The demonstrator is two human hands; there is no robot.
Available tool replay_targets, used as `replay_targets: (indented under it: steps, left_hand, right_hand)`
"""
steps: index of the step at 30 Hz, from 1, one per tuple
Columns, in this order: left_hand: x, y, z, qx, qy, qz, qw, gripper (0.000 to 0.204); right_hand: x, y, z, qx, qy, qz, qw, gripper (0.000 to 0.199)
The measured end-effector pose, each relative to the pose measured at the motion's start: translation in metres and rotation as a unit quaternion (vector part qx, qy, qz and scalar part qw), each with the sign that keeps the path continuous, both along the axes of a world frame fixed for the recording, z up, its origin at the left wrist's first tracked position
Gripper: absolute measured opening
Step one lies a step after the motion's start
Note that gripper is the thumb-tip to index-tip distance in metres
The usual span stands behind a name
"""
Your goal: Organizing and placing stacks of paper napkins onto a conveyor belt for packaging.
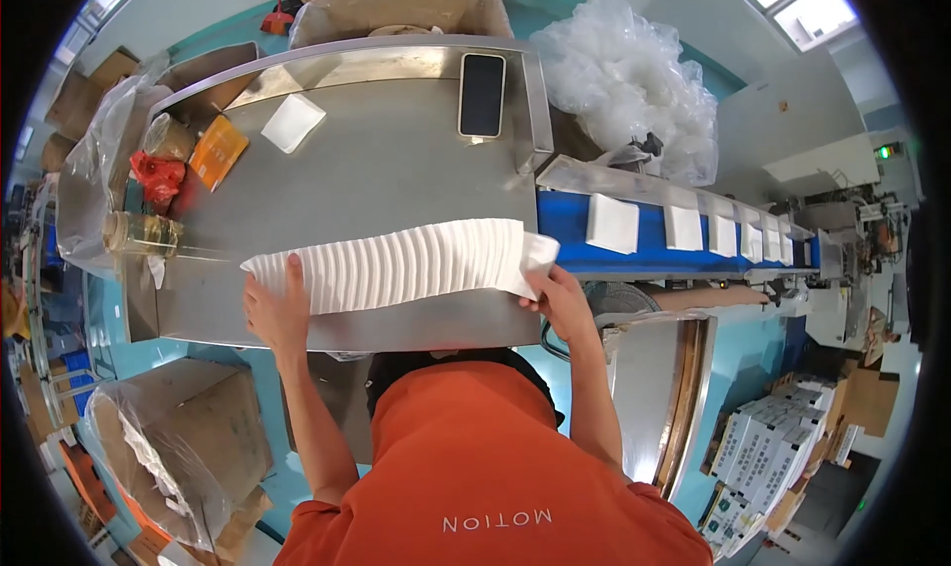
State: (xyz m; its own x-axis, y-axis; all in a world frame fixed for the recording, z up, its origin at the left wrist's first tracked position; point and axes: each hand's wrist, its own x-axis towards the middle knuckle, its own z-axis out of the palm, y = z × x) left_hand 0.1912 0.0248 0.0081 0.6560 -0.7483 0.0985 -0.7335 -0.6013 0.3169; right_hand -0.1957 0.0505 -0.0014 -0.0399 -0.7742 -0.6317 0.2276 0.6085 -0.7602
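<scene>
A long row of folded white napkin-like sheets (406, 266) lies on edge across the metal table (376, 160), slightly curved. At its left end, my left hand (275, 313) closes round the sheets, thumb against the near side. My right hand (565, 304) pinches a folded white napkin-like piece (539, 253) at the right end of the row. That piece sits tilted against the last sheets, and my fingers partly cover its lower corner. Just beyond my right hand runs a blue conveyor belt (565, 231) carrying several similar white squares (613, 223).
A phone (481, 96) lies near the table's far rim. To the left are a loose white square (293, 123), an orange packet (218, 153), a red crumpled bag (158, 178) and a tape roll (142, 234). Clear plastic bags (634, 81) bulge behind the conveyor.
</scene>
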Motion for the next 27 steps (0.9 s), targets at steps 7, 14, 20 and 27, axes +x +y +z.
replay_targets:
  steps: [7, 14, 20, 27]
  left_hand:
    - [-0.002, 0.004, 0.009, 0.025, 0.034, -0.068, 0.997, 0.092]
    - [-0.004, 0.006, 0.008, -0.001, 0.038, -0.065, 0.997, 0.091]
    - [-0.006, 0.004, 0.004, -0.011, 0.026, -0.079, 0.997, 0.088]
    - [-0.010, 0.004, 0.003, -0.007, 0.009, -0.080, 0.997, 0.088]
  right_hand:
    - [0.021, -0.012, -0.010, -0.106, 0.207, -0.004, 0.973, 0.054]
    - [0.005, -0.001, -0.002, 0.018, -0.100, -0.050, 0.994, 0.039]
    - [0.007, -0.007, -0.005, -0.010, -0.139, -0.021, 0.990, 0.024]
    - [-0.003, -0.004, -0.025, -0.049, -0.135, -0.275, 0.951, 0.036]
